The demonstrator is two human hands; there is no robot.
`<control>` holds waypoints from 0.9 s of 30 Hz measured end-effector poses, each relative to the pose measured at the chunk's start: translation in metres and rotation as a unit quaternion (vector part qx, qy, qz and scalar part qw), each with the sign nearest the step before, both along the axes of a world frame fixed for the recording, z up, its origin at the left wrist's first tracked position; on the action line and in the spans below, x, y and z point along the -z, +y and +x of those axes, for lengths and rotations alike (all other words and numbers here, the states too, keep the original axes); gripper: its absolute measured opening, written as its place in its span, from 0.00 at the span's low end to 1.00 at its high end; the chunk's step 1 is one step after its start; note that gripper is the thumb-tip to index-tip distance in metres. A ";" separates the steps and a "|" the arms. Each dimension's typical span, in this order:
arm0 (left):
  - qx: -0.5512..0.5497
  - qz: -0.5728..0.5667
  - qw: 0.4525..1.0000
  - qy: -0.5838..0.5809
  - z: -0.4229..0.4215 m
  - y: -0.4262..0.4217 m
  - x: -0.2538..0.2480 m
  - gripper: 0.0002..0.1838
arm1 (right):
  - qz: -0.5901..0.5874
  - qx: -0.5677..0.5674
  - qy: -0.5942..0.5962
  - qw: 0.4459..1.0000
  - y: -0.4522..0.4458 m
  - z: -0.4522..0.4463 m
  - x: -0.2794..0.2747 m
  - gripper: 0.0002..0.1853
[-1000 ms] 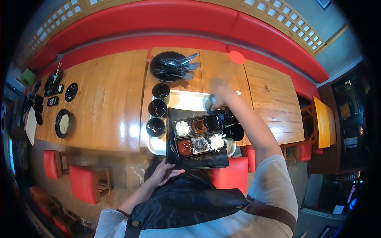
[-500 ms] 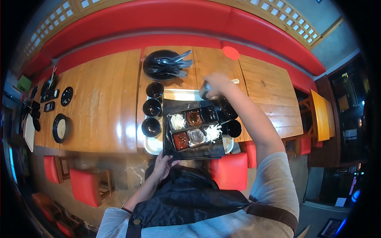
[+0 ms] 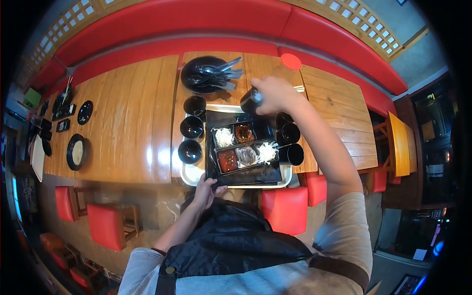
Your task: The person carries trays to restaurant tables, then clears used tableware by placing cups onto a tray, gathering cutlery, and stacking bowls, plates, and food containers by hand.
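My right hand (image 3: 275,95) is closed round a dark cup (image 3: 250,101), tilted above the far edge of a white tray (image 3: 189,173). My left hand (image 3: 205,191) grips the near left corner of a flat black tray (image 3: 255,176), which lies on the white one. On the black tray stand black compartment boxes (image 3: 243,147). They hold shredded white food (image 3: 267,152), red sauce (image 3: 227,161) and something pale and glossy; a far right compartment looks dark. Several black cups (image 3: 191,128) line the left side, others (image 3: 292,154) the right side.
A black bowl (image 3: 189,88) of spoons and other utensils stands at the back. Near it are a red-topped container (image 3: 291,61) and light sticks (image 3: 299,89). Left on the table are a black bowl (image 3: 75,152) and a small dark dish (image 3: 85,112). Red chairs (image 3: 284,209) stand in front.
The black tray has shifted slightly forward, so its near edge sits inside the white tray's rim. My left hand moved with it. My right hand shifted slightly up, bringing the cup into clearer view.
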State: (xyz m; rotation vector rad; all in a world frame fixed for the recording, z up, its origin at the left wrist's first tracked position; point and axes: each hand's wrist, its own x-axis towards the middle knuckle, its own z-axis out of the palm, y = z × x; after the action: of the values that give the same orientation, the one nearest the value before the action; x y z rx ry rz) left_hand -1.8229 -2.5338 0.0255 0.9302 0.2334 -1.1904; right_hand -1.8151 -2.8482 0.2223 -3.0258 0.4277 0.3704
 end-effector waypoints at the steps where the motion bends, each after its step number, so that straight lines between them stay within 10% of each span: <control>1: 0.001 0.008 1.000 -0.013 0.000 -0.001 0.002 0.21 | 0.026 -0.001 -0.001 1.000 0.002 -0.001 -0.003 0.31; 11: 0.117 0.126 0.982 -0.080 0.016 0.030 -0.035 0.24 | 0.057 -0.030 -0.005 0.998 0.000 0.032 0.008 0.33; 20: 0.038 0.123 0.952 -0.276 0.028 0.045 -0.017 0.04 | 0.073 -0.073 0.042 0.994 0.004 0.049 0.029 0.31; 27: -0.014 0.213 0.764 -0.609 0.085 0.017 -0.029 0.37 | 0.087 -0.175 -0.094 0.976 0.066 0.056 -0.027 0.34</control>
State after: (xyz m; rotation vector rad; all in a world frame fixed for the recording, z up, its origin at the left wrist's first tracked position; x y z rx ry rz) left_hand -1.7374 -2.5167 0.0545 1.9122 -0.5659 -0.2919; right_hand -1.7594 -2.7823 0.2495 -2.9184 -0.1460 0.1248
